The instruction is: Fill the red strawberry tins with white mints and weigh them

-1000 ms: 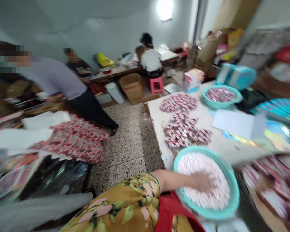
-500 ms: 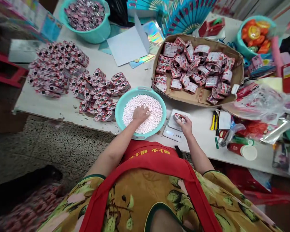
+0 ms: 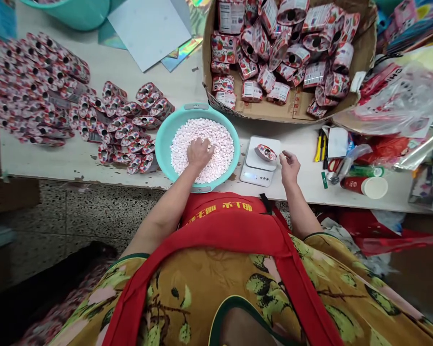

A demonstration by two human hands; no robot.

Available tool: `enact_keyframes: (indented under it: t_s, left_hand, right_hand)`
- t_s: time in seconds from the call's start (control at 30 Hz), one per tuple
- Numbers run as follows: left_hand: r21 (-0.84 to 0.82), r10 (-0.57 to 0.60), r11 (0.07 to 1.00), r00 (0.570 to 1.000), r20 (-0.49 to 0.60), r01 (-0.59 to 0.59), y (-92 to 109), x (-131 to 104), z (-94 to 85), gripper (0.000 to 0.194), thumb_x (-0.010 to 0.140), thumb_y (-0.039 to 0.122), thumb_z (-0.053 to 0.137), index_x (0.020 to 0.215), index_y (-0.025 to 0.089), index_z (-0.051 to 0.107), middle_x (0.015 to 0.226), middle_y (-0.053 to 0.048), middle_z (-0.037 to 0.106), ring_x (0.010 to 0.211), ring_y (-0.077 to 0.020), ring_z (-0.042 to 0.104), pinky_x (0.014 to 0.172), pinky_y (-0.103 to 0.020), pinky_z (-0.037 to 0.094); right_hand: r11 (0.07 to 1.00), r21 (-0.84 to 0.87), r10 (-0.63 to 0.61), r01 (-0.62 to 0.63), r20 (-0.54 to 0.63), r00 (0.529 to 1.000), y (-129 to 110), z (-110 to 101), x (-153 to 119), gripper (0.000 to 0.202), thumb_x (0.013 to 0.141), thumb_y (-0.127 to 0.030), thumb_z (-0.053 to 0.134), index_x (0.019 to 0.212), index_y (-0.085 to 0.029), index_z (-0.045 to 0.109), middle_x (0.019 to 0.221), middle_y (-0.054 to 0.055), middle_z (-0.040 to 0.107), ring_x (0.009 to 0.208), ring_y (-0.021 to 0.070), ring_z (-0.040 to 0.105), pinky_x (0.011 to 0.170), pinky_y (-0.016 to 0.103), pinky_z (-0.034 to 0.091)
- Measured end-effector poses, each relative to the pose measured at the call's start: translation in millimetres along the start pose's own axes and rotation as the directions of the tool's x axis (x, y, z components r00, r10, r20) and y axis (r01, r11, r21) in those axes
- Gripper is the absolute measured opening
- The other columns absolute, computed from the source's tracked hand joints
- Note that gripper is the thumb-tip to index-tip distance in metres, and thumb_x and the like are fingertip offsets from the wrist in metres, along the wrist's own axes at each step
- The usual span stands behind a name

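Note:
My left hand (image 3: 200, 154) rests on the pale pink candies (image 3: 222, 142) in a round turquoise basin (image 3: 162, 144); its fingers are curled at the surface, and what they hold is too small to tell. A white digital scale (image 3: 257, 175) stands right of the basin. On its plate lies one red and white printed packet (image 3: 266, 153) with a dark opening facing up. Just right of the scale is my right hand (image 3: 289, 166), off the packet, fingers bent and apart with nothing between them.
Many upright packets (image 3: 124, 129) stand at the left. A cardboard tray (image 3: 252, 108) of loose packets lies behind the scale. At the right are cutters (image 3: 320, 146), a red cup (image 3: 353, 184) and plastic bags (image 3: 400, 101). White sheets (image 3: 149, 31) lie at the back.
My right hand has let go of the packet, which now lies on the scale, and has moved off to the right. My left hand is still in the candies. The view has shifted.

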State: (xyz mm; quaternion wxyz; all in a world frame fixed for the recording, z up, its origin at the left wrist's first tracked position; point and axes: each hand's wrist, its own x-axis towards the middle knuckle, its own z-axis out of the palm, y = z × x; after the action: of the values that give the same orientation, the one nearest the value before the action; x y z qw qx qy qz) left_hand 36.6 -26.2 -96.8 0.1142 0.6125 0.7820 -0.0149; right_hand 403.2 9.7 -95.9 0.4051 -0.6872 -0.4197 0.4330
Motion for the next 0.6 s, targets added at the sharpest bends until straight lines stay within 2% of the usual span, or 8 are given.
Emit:
enact_keyframes:
  t_s: [0.17, 0.6]
  left_hand:
    - [-0.015, -0.009, 1.000, 1.000, 0.002, 0.009, 1.1, -0.3, -1.6, 0.044, 0.099, 0.044, 0.040, 0.122, 0.017, 0.065, 0.122, -0.019, 0.065, 0.114, -0.0364, 0.057, 0.093, -0.045, 0.044]
    - [-0.017, -0.017, 1.000, 1.000, -0.003, 0.017, 1.1, -1.0, -2.6, 0.047, 0.099, 0.046, 0.039, 0.124, 0.017, 0.067, 0.122, -0.019, 0.065, 0.114, -0.0367, 0.056, 0.096, -0.047, 0.043]
  right_hand:
    - [0.987, 0.090, 0.140, -0.133, -0.078, 0.987, 4.9, -6.7, -2.2, 0.043, 0.071, -0.045, 0.074, 0.105, -0.019, 0.068, 0.113, 0.007, 0.071, 0.105, 0.0199, 0.066, 0.088, 0.038, 0.059]
    - [0.966, 0.135, 0.229, -0.219, -0.063, 0.971, 10.8, -13.7, -8.2, 0.041, 0.066, -0.041, 0.076, 0.101, -0.020, 0.069, 0.103, 0.003, 0.071, 0.093, 0.0155, 0.065, 0.079, 0.030, 0.056]
